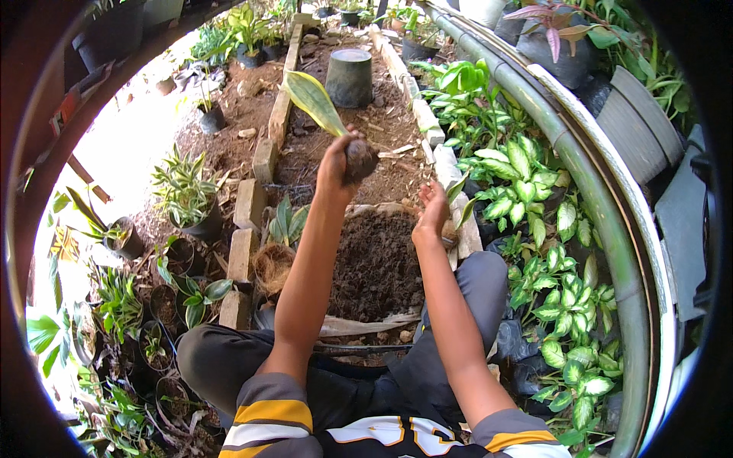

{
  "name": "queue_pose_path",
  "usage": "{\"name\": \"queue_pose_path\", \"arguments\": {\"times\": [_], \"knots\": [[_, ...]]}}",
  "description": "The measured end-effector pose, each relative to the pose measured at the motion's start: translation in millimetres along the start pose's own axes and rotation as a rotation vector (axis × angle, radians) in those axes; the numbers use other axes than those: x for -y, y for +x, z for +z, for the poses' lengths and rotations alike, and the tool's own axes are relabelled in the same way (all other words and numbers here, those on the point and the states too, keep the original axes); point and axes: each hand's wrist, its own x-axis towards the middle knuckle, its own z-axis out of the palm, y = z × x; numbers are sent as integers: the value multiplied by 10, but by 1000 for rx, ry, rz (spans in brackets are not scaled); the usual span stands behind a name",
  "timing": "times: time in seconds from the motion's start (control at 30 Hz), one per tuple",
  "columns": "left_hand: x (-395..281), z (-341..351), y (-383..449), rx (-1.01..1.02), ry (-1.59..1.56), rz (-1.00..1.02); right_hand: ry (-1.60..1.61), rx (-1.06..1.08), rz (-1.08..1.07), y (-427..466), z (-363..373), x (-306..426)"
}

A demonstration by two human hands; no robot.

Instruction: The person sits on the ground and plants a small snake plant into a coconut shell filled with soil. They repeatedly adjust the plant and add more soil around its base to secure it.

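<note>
My left hand [338, 163] is raised and closed around a dark brown root ball [362, 160]. A single broad snake plant leaf [315, 103], green with yellow margins, slants up and to the left from it. My right hand [432, 212] is lower, half cupped and apart from the root ball, with nothing visible in it. Below and between my forearms lies a heap of dark loose soil [372, 263] on a pale sack [366, 325]. A brown round object [449, 232] sits just behind my right wrist, partly hidden.
Blocks [249, 203] edge the bed on the left, and pale bricks [458, 172] on the right. An upturned black pot [349, 78] stands ahead. Coconut fibre [274, 269] lies left of the soil. Potted plants [192, 194] and variegated dieffenbachia [518, 177] flank me; a bamboo pole [595, 194] curves along the right.
</note>
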Motion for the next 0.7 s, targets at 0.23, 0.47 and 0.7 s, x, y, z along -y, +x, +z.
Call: {"name": "queue_pose_path", "arguments": {"times": [0.23,0.47,0.7], "knots": [[-433,-49,-20,50,-195,84,-1028,368,-236,174,3,-1211],[-610,-220,-100,42,-200,114,-1475,691,130,267,-345,-1798],[-848,-349,-237,-30,-173,235,-1591,768,143,297,-362,-2173]]}}
